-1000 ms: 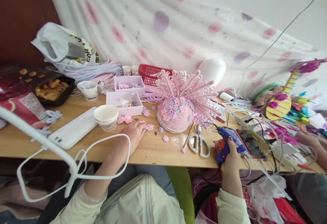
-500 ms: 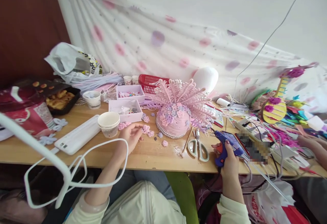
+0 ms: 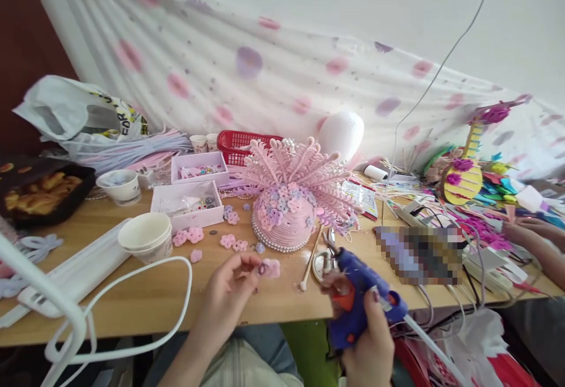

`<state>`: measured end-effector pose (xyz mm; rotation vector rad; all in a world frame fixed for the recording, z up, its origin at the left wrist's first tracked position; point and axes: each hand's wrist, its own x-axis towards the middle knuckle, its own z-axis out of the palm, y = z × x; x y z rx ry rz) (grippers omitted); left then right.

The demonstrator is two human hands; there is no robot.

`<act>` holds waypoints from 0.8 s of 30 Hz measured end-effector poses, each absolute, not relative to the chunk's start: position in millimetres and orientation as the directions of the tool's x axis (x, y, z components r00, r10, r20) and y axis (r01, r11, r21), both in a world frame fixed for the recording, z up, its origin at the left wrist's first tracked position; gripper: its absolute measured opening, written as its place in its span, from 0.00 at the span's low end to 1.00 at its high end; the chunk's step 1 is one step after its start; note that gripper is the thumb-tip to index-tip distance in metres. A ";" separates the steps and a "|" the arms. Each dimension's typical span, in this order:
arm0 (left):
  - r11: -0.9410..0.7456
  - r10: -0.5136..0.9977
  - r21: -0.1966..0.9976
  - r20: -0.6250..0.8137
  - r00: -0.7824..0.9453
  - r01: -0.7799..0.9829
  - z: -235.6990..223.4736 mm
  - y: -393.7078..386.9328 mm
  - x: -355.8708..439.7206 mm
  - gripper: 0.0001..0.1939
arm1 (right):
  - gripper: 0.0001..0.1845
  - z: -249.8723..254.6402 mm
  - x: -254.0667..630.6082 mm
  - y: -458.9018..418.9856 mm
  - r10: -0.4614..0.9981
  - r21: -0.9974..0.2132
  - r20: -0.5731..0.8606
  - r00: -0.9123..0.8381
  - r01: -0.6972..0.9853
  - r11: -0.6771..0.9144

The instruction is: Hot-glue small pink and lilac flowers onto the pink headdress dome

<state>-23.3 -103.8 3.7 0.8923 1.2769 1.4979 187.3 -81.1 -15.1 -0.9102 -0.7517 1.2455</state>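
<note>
Between the thumb and fingers of my left hand (image 3: 232, 290) is a small pink flower (image 3: 269, 268), held above the front of the table. My right hand (image 3: 368, 328) is wrapped round a blue glue gun (image 3: 359, 293) with an orange trigger; its nozzle points up and left, and a clear glue stick (image 3: 435, 349) juts out behind. Beyond both hands stands a pink domed headpiece (image 3: 289, 222) with a pearl rim, pink and purple flowers and upright feathery plumes (image 3: 304, 163). Loose pink flowers (image 3: 233, 242) lie to its left. Scissors (image 3: 324, 266) are partly hidden behind the glue gun.
White paper cups (image 3: 145, 237), bead boxes (image 3: 188, 209) and a white lamp frame (image 3: 185, 310) are at left. A red basket (image 3: 229, 147) and white balloon-like form (image 3: 342, 135) stand behind. At right are a power strip (image 3: 481, 281), cables and another person's hand (image 3: 536, 240).
My left hand has lifted a pink flower from the table and moved right and nearer. My right hand has brought the glue gun leftward, closer to it. The view has shifted.
</note>
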 end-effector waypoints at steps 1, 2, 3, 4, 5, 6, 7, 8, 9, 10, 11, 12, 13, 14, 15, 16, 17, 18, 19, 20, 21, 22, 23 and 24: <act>-0.012 0.953 0.978 -0.051 -0.297 -0.209 4.3 -106.6 -16.9 0.16 | 0.20 -14.4 172.6 -85.9 0.988 -0.866 -0.040 0.148 -0.498 0.040; -0.008 0.953 0.974 -0.060 -0.296 -0.224 4.6 -108.8 -11.2 0.17 | 0.21 -12.9 158.6 -89.0 0.993 -0.842 -0.063 0.103 -0.539 0.002; -0.007 0.952 0.971 -0.067 -0.299 -0.238 4.7 -110.4 -6.5 0.17 | 0.22 -10.5 146.1 -90.5 0.996 -0.824 -0.072 0.059 -0.566 -0.026; -0.003 0.952 0.969 -0.073 -0.298 -0.247 4.5 -111.4 -2.7 0.18 | 0.23 -7.8 135.8 -90.6 0.997 -0.807 -0.072 0.030 -0.590 -0.040; -0.003 0.951 0.968 -0.076 -0.300 -0.253 3.9 -112.0 0.2 0.18 | 0.23 -5.2 128.1 -89.9 0.998 -0.792 -0.062 0.007 -0.609 -0.045; -0.004 0.950 0.966 -0.076 -0.303 -0.257 3.0 -112.2 2.2 0.18 | 0.23 -3.0 123.0 -88.6 0.998 -0.781 -0.054 -0.016 -0.622 -0.052; -0.006 0.949 0.964 -0.079 -0.305 -0.267 1.9 -112.1 3.4 0.19 | 0.22 -1.5 120.1 -87.3 0.998 -0.773 -0.047 -0.031 -0.632 -0.056; -0.002 0.948 0.958 -0.089 -0.304 -0.287 0.6 -111.8 4.1 0.19 | 0.21 -0.7 119.0 -86.0 0.998 -0.767 -0.045 -0.045 -0.639 -0.063; 0.003 0.947 0.951 -0.102 -0.303 -0.310 -0.8 -111.3 4.3 0.20 | 0.21 -0.4 119.1 -85.0 0.997 -0.763 -0.046 -0.054 -0.643 -0.070; 0.006 0.947 0.944 -0.111 -0.301 -0.328 -2.0 -110.7 4.2 0.21 | 0.21 -0.2 119.5 -84.1 0.997 -0.761 -0.048 -0.060 -0.645 -0.076; 0.008 0.948 0.942 -0.114 -0.298 -0.336 -3.1 -109.9 3.8 0.22 | 0.21 0.0 120.0 -83.3 0.997 -0.759 -0.053 -0.062 -0.646 -0.080; 0.008 0.950 0.944 -0.111 -0.294 -0.329 -3.7 -109.0 3.2 0.22 | 0.20 0.6 120.1 -82.3 0.996 -0.757 -0.061 -0.060 -0.647 -0.086; 0.010 0.952 0.951 -0.104 -0.289 -0.308 -3.8 -107.9 2.5 0.21 | 0.20 1.6 119.8 -81.0 0.996 -0.757 -0.073 -0.056 -0.647 -0.092; 0.015 0.954 0.960 -0.098 -0.284 -0.280 -3.3 -106.7 1.7 0.21 | 0.20 3.1 119.1 -79.2 0.995 -0.758 -0.085 -0.050 -0.645 -0.097; 0.026 0.955 0.967 -0.099 -0.279 -0.253 -2.3 -105.3 0.7 0.20 | 0.20 5.0 118.3 -76.9 0.994 -0.762 -0.093 -0.050 -0.639 -0.103; 0.044 0.955 0.971 -0.111 -0.276 -0.236 -0.8 -103.7 -0.3 0.20 | 0.20 7.1 117.4 -74.2 0.994 -0.773 -0.092 -0.055 -0.626 -0.106; 0.067 0.952 0.971 -0.132 -0.277 -0.232 0.9 -101.9 -1.5 0.19 | 0.21 9.3 116.8 -71.1 0.995 -0.790 -0.084 -0.057 -0.605 -0.102; 0.090 0.947 0.967 -0.157 -0.280 -0.237 2.5 -100.0 -2.9 0.19 | 0.22 11.1 116.5 -68.0 0.996 -0.811 -0.070 -0.062 -0.577 -0.093; 0.111 0.943 0.962 -0.181 -0.279 -0.248 3.6 -98.1 -4.6 0.18 | 0.23 12.6 116.6 -64.9 0.997 -0.833 -0.055 -0.062 -0.548 -0.080; 0.126 0.942 0.958 -0.197 -0.273 -0.258 4.0 -96.2 -6.8 0.17 | 0.23 13.4 117.2 -62.1 0.998 -0.852 -0.042 -0.055 -0.519 -0.064; 0.133 0.942 0.956 -0.203 -0.267 -0.260 3.5 -94.6 -9.4 0.16 | 0.24 13.5 118.3 -59.8 0.999 -0.868 -0.031 -0.038 -0.495 -0.046; 0.129 0.946 0.960 -0.195 -0.260 -0.249 2.3 -93.4 -12.4 0.16 | 0.24 12.9 120.2 -57.9 1.000 -0.880 -0.024 -0.015 -0.473 -0.028; 0.120 0.950 0.966 -0.179 -0.258 -0.227 0.5 -92.6 -15.7 0.15 | 0.25 11.4 122.8 -56.6 1.000 -0.892 -0.022 0.007 -0.451 -0.016; 0.108 0.953 0.974 -0.158 -0.260 -0.197 -1.4 -92.5 -19.2 0.14 | 0.26 9.1 126.4 -55.9 0.999 -0.904 -0.023 0.024 -0.427 -0.011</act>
